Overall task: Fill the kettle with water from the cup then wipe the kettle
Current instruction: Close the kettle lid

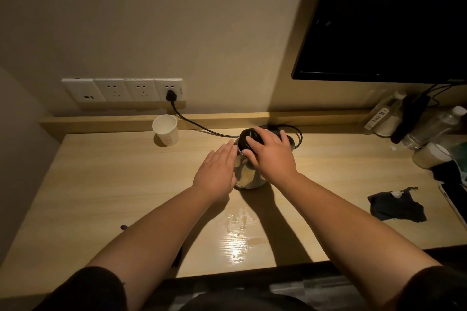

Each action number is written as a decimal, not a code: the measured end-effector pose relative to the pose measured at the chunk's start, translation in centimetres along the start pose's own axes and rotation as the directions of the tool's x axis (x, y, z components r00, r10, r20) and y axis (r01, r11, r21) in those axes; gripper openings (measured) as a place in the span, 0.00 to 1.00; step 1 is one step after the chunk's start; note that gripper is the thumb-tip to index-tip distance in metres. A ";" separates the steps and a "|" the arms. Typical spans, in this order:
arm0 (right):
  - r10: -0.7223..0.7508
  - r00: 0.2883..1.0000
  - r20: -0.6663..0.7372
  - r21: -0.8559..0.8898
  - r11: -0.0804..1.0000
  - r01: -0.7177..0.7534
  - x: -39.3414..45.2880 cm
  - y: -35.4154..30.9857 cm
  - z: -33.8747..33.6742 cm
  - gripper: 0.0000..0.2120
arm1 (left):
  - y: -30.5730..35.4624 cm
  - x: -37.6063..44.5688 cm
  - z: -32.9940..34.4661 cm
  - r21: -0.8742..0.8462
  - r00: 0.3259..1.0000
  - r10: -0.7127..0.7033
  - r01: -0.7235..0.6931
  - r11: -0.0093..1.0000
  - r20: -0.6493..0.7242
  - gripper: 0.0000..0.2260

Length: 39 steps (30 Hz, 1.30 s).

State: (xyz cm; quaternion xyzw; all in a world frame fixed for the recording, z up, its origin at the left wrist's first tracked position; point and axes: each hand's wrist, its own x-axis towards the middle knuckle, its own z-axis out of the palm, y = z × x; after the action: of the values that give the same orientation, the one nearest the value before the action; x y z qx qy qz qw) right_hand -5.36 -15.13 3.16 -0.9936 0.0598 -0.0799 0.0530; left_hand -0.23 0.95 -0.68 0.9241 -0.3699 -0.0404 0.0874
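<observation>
Resting flat, fingers spread, right hand (271, 153) on black lid (249, 139) of steel kettle (249, 174); left hand (217, 171) open, palm pressed against kettle's left side. Kettle upright mid-desk (113, 184), cord (192, 122) running to wall socket (169, 89). Paper cup (165, 129) upright, well apart at back left. Puddle (237, 219) nearer front edge. Dark cloth (396, 206) lying far right.

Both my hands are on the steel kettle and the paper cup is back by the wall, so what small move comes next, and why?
Probably reach the right hand to the dark crumpled cloth on the wooden desk. That hand rests on the shiny steel kettle over its black lid, the left hand steadies its side, and the white paper cup stands apart, so wiping seems next.
</observation>
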 end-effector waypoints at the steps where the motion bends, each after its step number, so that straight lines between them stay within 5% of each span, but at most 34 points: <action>1: -0.011 1.000 0.010 -0.033 0.999 0.011 0.0 -0.1 0.1 0.18 | 0.0 0.0 0.0 -0.001 1.000 -0.002 0.002 1.000 0.003 0.33; 23: -0.062 0.996 -0.058 -0.070 0.996 0.058 -0.3 0.6 2.2 0.18 | 0.1 0.0 0.5 -0.005 0.999 -0.031 0.031 1.000 0.018 0.33; 39: -0.044 0.999 0.019 -0.046 0.998 0.045 -0.4 0.5 1.9 0.20 | 0.1 0.0 0.0 0.029 0.998 -0.031 0.029 0.999 0.058 0.34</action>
State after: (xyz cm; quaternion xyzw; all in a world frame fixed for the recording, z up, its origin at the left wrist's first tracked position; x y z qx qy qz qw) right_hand -5.53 -15.43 1.14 -0.9963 0.0392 -0.0707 0.0287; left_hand -0.30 0.87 -0.66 0.9291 -0.3588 -0.0638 0.0631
